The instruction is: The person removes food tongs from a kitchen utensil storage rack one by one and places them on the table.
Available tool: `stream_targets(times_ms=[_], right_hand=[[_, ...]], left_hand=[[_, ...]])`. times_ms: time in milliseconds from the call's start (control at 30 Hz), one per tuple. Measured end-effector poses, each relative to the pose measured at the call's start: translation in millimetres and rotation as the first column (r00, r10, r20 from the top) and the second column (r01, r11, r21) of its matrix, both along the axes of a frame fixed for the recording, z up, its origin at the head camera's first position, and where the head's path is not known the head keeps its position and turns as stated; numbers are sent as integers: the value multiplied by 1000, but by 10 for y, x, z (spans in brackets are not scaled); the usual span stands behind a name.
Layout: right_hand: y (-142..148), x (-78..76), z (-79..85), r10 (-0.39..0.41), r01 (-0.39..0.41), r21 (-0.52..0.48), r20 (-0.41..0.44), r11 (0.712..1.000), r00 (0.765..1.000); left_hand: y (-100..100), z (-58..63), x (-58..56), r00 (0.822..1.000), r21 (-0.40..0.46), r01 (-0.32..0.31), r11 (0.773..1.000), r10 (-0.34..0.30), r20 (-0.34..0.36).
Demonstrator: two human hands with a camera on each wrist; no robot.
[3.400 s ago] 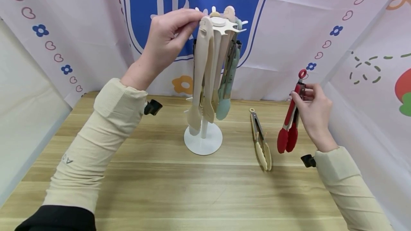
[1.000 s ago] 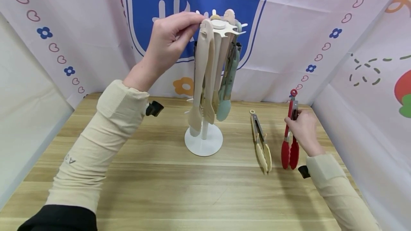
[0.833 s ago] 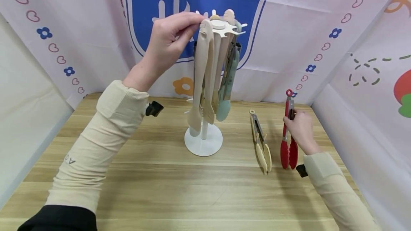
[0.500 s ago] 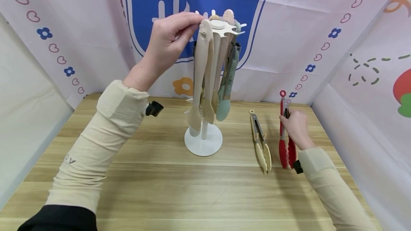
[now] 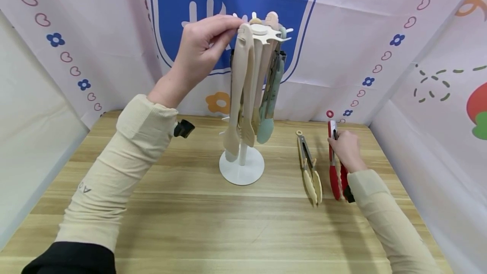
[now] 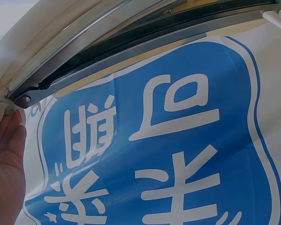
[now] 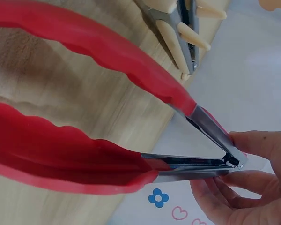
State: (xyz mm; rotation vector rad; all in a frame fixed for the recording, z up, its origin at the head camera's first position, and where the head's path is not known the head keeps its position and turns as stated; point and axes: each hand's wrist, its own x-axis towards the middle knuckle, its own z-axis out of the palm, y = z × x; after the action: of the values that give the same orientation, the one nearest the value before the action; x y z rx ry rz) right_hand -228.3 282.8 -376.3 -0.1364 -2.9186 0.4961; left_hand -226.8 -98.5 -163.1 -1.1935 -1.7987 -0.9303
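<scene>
My right hand (image 5: 347,149) grips a pair of red tongs (image 5: 334,181) by the upper handle, at the right of the table. In the right wrist view the tongs' red scalloped heads (image 7: 107,51) stand apart, with my thumb and fingers on either side of the hinge end. My left hand (image 5: 207,47) pinches the top of cream tongs (image 5: 239,79) that hang on a white rotating rack (image 5: 241,172). The left wrist view shows those fingertips (image 6: 14,136) at the hinge end, beside a small hooked piece. Pale yellow tongs (image 5: 310,172) lie on the table, just left of the red ones.
More tongs hang around the rack, among them a light blue-green pair (image 5: 268,117). The wooden table (image 5: 228,231) ends at a printed cloth backdrop (image 5: 323,71) behind and a white side panel (image 5: 418,160) at the right.
My right hand has carried the red tongs down and then left, nearer the yellow tongs, and their heads have spread apart. My left hand has stayed at the rack top.
</scene>
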Motion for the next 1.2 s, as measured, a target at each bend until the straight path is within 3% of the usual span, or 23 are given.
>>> stream_targets(times_ms=[367, 600, 833, 1200], right_hand=[[-63, -78, -50, -29, 31, -20, 109, 999, 994], [-72, -126, -89, -27, 23, 23, 190, 999, 982], [-62, -152, -159, -24, 13, 59, 183, 998, 983], [-46, -208, -244, 2, -10, 33, 244, 999, 970]], left_hand=[[-8, 6, -14, 1000, -7, 6, 1000, -7, -24], [-5, 3, -7, 1000, 1, 4, 1000, -4, -10], [-1, 3, -1, 1000, 3, 6, 1000, -6, -11], [-1, -2, -9, 999, -3, 11, 1000, -11, -31]])
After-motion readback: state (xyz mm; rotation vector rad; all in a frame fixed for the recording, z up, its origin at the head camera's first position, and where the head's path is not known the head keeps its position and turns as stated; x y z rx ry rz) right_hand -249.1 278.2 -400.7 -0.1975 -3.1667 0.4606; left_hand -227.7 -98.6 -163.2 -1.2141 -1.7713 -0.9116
